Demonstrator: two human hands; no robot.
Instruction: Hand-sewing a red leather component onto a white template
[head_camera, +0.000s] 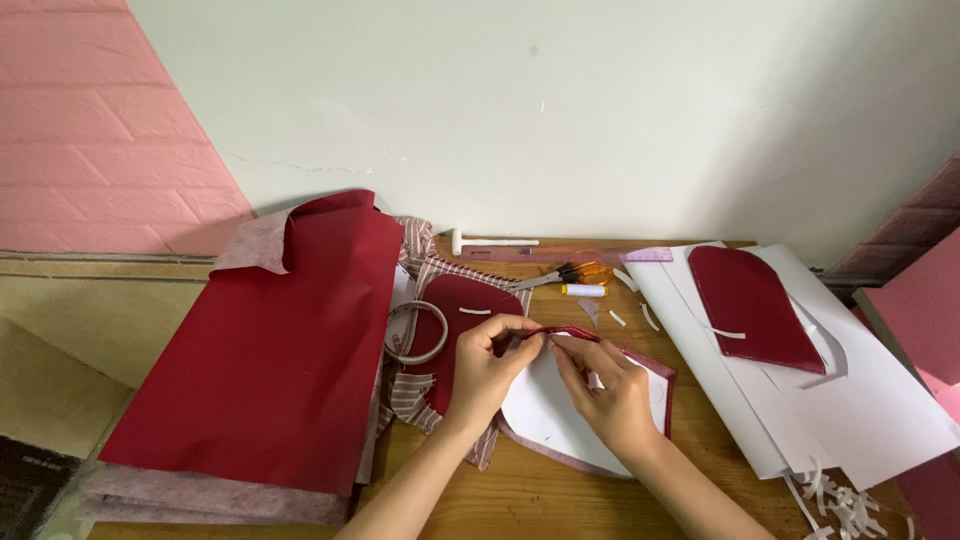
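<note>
My left hand (490, 362) and my right hand (607, 392) pinch the folded top edge of a dark red leather piece (655, 372) that wraps a white card shape (545, 412) on the wooden table (520, 495). The fingertips of both hands meet at the red folded rim near the middle. A second dark red rounded piece (458, 310) lies under my left hand. A roll of white tape (415, 333) sits just left of it.
A large dark red sheet (270, 350) covers the table's left. White paper sheets (850, 390) with another red rounded piece (752, 305) lie right. Orange-handled scissors (572, 273), a small white tube (583, 290), a pink ruler (600, 256) and striped cloth (425, 262) sit behind. Paper strips (840, 505) lie at the front right.
</note>
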